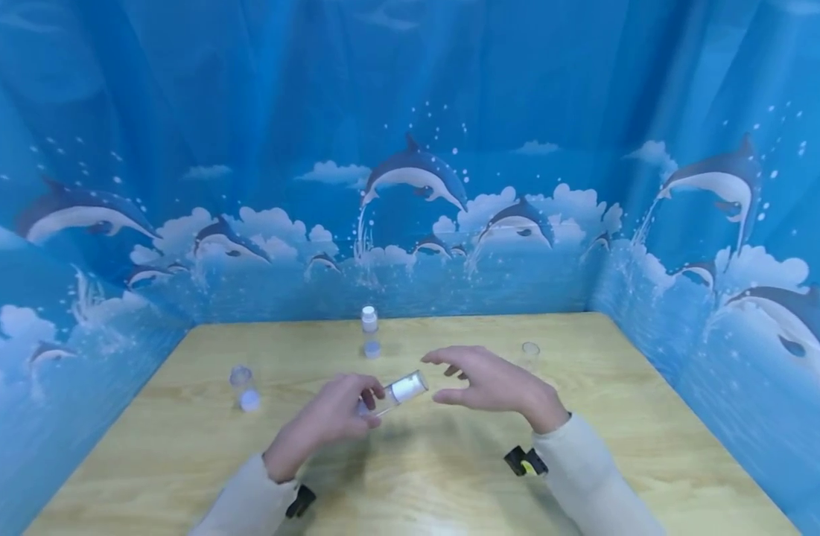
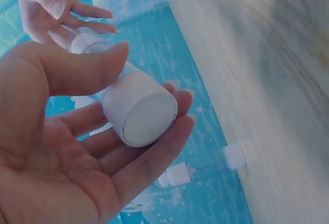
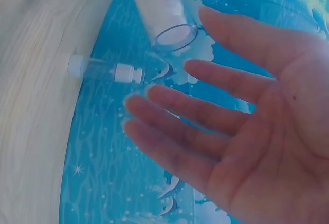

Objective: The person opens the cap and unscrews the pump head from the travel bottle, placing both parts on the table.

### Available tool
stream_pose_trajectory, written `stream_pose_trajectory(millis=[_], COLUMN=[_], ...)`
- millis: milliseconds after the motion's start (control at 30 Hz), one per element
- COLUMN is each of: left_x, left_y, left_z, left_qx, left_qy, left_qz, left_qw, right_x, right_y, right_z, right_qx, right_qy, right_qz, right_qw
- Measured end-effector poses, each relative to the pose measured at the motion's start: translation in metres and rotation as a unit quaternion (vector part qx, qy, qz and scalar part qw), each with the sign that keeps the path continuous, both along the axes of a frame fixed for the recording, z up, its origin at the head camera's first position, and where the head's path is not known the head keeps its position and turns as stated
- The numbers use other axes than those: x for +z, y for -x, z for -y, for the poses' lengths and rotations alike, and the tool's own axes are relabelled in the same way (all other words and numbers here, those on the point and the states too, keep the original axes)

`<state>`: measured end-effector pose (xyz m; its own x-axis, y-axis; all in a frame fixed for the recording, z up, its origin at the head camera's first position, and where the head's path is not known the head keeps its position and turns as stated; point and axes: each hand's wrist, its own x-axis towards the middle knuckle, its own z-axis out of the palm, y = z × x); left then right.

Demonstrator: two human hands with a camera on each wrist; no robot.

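My left hand (image 1: 339, 411) holds a small clear bottle (image 1: 391, 394) tilted above the table, thumb on one side and fingers round the other. Its white base (image 2: 146, 116) faces the left wrist camera. At the far end a white pump top sits under a clear cap (image 3: 177, 35). To the right of that capped end is my right hand (image 1: 493, 383), its fingers spread and apart from the bottle. In the right wrist view the palm of the right hand (image 3: 247, 126) shows with nothing in it.
A clear bottle with a white pump top (image 1: 370, 331) stands at the table's back middle. On the left is a clear, white-based bottle body (image 1: 245, 388). A clear cap (image 1: 530, 350) stands behind the right hand. Dolphin-print curtains (image 1: 410, 268) surround the wooden table (image 1: 436, 476).
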<state>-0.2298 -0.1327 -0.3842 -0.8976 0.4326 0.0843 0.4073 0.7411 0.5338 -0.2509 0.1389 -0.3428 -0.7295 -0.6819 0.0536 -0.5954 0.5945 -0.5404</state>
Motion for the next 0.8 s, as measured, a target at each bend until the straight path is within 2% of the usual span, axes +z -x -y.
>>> stream_pose_trajectory(millis=[200, 433, 567, 800], left_x=[0.001, 0.002, 0.000, -0.001], left_y=[-0.006, -0.011, -0.013, -0.015], left_z=[-0.004, -0.007, -0.009, -0.011], left_qx=[-0.013, -0.038, -0.057, -0.068], left_qy=[-0.006, -0.021, -0.028, -0.030], left_qz=[0.032, 0.012, 0.014, 0.004], left_qw=[0.9994, 0.9990, 0.9979, 0.9972], right_x=[0.000, -0.001, -0.006, -0.013], right_y=[-0.001, -0.002, -0.003, -0.003], right_z=[0.007, 0.011, 0.012, 0.016], right_qx=[0.026, 0.043, 0.056, 0.085], right_qy=[-0.004, 0.011, 0.012, 0.022], right_qz=[0.015, 0.025, 0.040, 0.025], right_qw=[0.9995, 0.9987, 0.9976, 0.9958])
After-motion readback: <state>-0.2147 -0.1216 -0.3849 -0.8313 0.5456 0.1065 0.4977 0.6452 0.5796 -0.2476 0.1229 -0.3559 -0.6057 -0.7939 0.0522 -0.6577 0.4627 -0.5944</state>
